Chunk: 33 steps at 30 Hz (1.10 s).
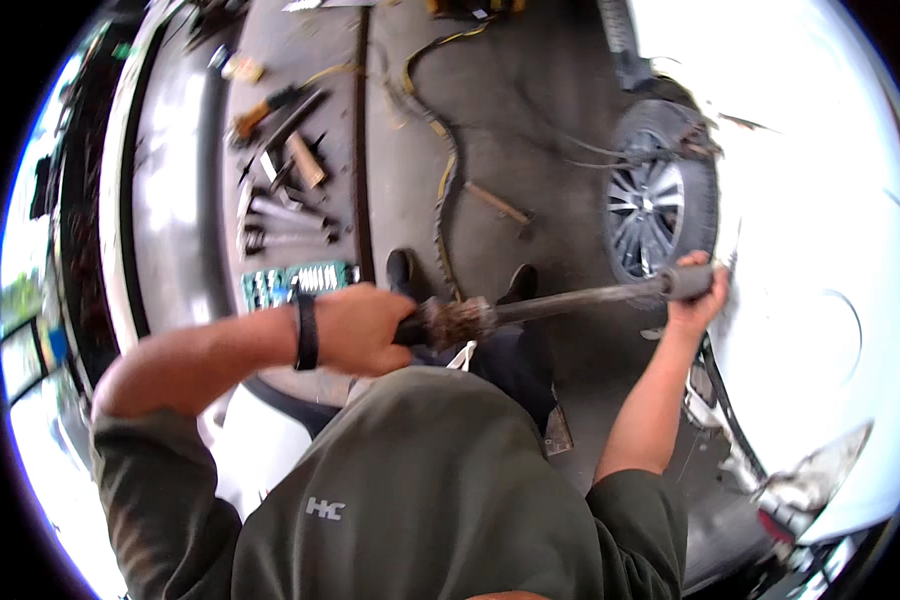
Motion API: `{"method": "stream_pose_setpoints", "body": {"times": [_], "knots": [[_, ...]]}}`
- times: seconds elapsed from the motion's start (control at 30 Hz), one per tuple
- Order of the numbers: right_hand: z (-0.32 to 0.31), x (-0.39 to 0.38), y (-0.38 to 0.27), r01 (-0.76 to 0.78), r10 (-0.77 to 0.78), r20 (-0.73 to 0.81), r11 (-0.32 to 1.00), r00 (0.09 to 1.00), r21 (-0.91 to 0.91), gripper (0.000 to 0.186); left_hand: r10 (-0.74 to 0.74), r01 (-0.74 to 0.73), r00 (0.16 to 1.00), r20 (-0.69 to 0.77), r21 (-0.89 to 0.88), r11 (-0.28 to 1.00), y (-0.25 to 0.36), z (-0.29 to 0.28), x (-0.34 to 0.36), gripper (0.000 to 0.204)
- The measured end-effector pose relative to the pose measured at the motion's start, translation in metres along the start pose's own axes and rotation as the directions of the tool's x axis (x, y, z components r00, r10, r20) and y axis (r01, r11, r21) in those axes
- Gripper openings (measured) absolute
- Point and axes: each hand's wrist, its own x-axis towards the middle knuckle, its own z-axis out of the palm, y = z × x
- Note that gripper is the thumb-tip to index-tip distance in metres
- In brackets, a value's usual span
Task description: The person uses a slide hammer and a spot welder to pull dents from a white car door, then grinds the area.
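Note:
Across my body lies a long metal slide hammer (580,302), nearly level. My left hand (348,330), with a black wristband, is closed round its dark handle, next to a rusty, thick collar on the rod. At the other end, my right hand (703,300) is wrapped round a grey cylinder, its fingers curled over the top and its palm below. The cylinder's tip is up against the white car body (810,230), just behind the wheel (655,200); whether it is fastened there I cannot tell.
Hand tools and an orange-and-black power tool (255,118) lie on the left-hand surface, beside a green socket set (295,282). A hammer (497,203) lies on the floor near a yellow-and-black cable (442,180). Torn bodywork (820,475) sticks out at lower right.

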Motion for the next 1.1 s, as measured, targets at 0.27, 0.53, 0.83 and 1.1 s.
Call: {"method": "stream_pose_setpoints", "body": {"times": [0.27,0.53,0.83,1.1], "knots": [[-0.007,0.012,0.003,-0.141,0.145,0.128,0.989,0.981,-0.047,0.044,-0.030,0.030,0.999,0.014,-0.017,0.999,-0.008,-0.008,-0.015,0.033],[0.086,-0.050,0.098,-0.027,0.024,-0.164,0.999,0.986,-0.018,0.030,0.025,-0.026,0.999,0.023,0.041,0.999,-0.013,-0.020,0.015,0.031],[0.167,-0.132,0.220,-0.214,0.238,-0.119,0.959,0.964,0.188,0.013,-0.164,0.182,0.973,0.160,-0.100,0.978,-0.073,0.015,0.021,0.032],[0.169,-0.136,0.229,-0.059,0.133,-0.199,0.939,0.971,0.340,0.022,-0.110,0.146,0.979,0.174,-0.215,0.966,-0.063,0.005,0.031,0.033]]}}
